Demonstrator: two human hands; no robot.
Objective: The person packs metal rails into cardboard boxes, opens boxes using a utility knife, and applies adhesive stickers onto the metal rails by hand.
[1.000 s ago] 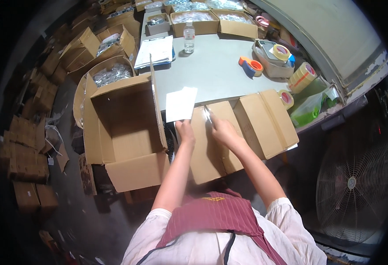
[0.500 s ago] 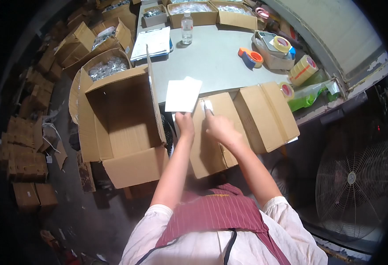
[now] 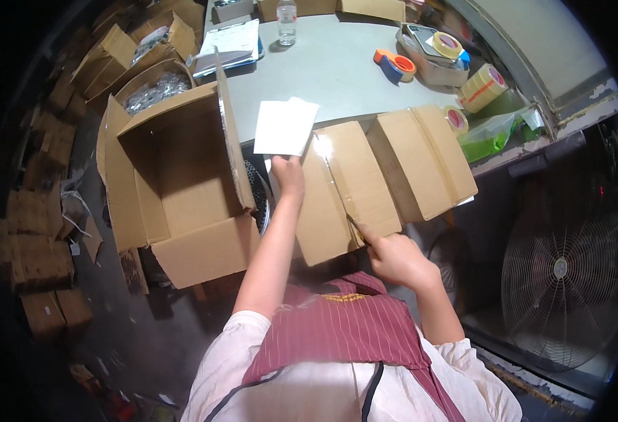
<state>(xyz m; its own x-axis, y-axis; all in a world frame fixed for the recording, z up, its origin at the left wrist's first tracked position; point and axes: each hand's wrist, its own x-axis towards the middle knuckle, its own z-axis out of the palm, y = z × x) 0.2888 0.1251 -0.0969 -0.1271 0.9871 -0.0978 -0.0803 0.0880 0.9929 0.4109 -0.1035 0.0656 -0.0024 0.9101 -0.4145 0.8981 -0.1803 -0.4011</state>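
Observation:
My left hand (image 3: pixel 290 176) is closed on the lower edge of a few white sheets of paper (image 3: pixel 285 128), held over the far left part of a taped cardboard box (image 3: pixel 347 169). At the near end of that box, my right hand (image 3: pixel 397 259) grips a slim knife (image 3: pixel 357 228), mostly hidden by the fingers. Its tip rests at the box's middle seam, where a dark line runs through the shiny tape. Beside it on the right lies a second taped box (image 3: pixel 425 158), and to the left an open box (image 3: pixel 189 169) shows its bare inside.
On the grey table (image 3: pixel 330 70) are a clear bottle (image 3: pixel 287 24), a clipboard with papers (image 3: pixel 230 48), an orange and blue tape dispenser (image 3: pixel 394 65), and several tape rolls (image 3: pixel 482 88). A large fan (image 3: pixel 561 269) stands at the right. Stacked cartons (image 3: pixel 41 253) line the left.
My right hand has drawn the knife along the box seam from its far end to its near end. My left hand still holds the papers. The view has shifted slightly.

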